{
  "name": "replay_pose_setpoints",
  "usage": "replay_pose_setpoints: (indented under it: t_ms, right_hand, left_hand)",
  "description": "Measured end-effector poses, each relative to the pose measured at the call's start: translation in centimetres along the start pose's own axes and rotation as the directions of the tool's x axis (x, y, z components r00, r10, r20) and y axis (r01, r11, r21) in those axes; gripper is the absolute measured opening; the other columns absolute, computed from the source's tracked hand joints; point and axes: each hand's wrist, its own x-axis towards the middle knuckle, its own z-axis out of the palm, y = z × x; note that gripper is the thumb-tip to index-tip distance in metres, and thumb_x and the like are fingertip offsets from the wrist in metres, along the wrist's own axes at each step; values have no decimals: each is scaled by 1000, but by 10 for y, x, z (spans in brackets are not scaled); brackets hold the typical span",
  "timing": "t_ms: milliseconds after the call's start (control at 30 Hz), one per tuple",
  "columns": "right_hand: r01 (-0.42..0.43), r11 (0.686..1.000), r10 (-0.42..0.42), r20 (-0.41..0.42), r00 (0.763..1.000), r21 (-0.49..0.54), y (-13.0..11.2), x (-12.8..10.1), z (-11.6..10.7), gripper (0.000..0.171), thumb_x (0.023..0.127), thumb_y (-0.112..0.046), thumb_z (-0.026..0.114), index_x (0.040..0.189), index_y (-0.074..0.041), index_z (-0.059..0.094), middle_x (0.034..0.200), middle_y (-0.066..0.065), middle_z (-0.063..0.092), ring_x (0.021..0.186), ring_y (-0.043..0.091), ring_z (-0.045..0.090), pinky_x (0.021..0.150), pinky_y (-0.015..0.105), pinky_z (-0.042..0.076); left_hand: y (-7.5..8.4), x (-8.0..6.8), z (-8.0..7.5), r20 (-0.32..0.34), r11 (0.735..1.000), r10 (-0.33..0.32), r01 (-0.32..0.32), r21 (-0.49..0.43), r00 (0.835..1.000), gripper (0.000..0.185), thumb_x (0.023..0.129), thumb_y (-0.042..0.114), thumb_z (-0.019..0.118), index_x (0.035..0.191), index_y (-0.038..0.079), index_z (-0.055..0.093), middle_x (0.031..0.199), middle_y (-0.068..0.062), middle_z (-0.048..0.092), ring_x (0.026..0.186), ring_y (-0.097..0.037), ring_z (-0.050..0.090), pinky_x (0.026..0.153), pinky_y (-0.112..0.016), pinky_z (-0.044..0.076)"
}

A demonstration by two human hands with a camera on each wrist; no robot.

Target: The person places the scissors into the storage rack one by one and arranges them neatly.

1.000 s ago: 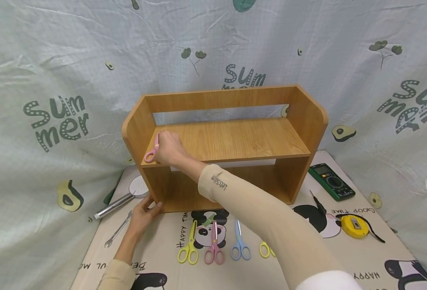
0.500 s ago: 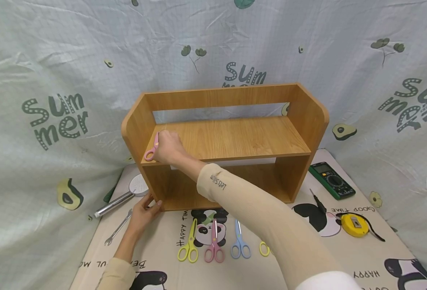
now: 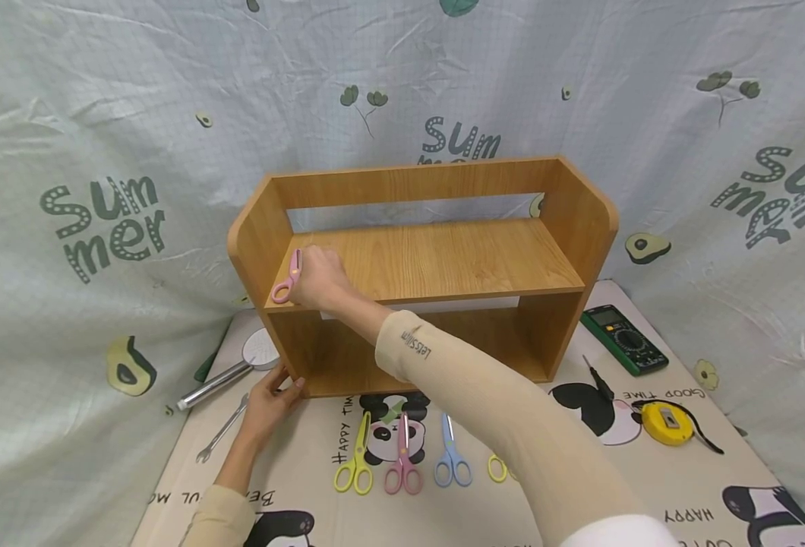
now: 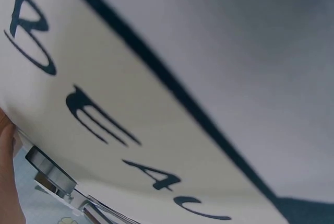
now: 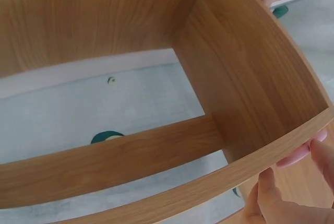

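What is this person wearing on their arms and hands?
Both hands, the left hand and the right hand, are bare. Each arm wears a snug beige sleeve; the right sleeve bears small dark lettering near the wrist, with white fabric at its upper end.

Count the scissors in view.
5: pink scissors in the right hand on the shelf; yellow, pink, blue on the mat; another yellow pair partly hidden by the arm.

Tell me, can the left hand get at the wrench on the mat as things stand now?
Probably yes. The left hand touches the shelf's bottom corner, and the wrench lies just beside it on the mat, with nothing between them.
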Motion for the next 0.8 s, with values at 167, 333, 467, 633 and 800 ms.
replay_pose_setpoints:
  t_ms: [167, 333, 467, 633, 800]
  right_hand:
    - [-7, 991, 7, 0, 1000, 130, -1, -7, -6, 24, 86, -12, 85, 97, -3, 66, 80, 1, 57, 71, 12, 51, 52, 16, 38]
    - [69, 952, -60, -40, 997, 297, -5, -25, -23, 53, 82, -11, 87, 125, 1, 59, 109, 9, 67, 94, 15, 61, 71, 15, 48]
    - [154, 893, -130, -84, 988, 424, -1, -50, -34, 59, 83, -10, 83, 135, 0, 57, 127, 12, 65, 117, 21, 63, 96, 19, 55]
    - [206, 842, -188, -87, 978, 499, 16, -90, -29, 58, 86, -10, 82, 137, 1, 56, 130, 13, 65, 120, 23, 64, 106, 25, 55]
    - [141, 788, -130, -62, 990, 599, 40, -128, -8, 59, 86, -10, 83, 138, -4, 56, 131, 9, 66, 124, 22, 64, 110, 21, 52]
  left_hand:
    - [-1, 0, -1, -10, 1000, 2, -2, 8, 1000, 70, 106, 6, 59, 166, 12, 25, 169, -23, 29, 140, -43, 50, 102, -36, 58]
    - [-2, 1, 1, -21, 1000, 3, -3, -7, 1000, 68, 105, 5, 59, 165, 9, 27, 167, -25, 33, 137, -43, 52, 98, -32, 60]
    - [0, 0, 2, -14, 1000, -1, 1, -12, 1000, 69, 105, 5, 59, 165, 9, 26, 168, -26, 30, 139, -44, 50, 101, -34, 59]
    - [2, 0, 1, -2, 1000, -6, 6, -6, 1000, 69, 106, 6, 59, 165, 10, 26, 169, -25, 27, 145, -45, 44, 107, -41, 54]
    - [1, 0, 0, -9, 1000, -11, 11, -10, 1000, 68, 106, 9, 60, 165, 9, 26, 169, -23, 29, 143, -41, 46, 106, -38, 55]
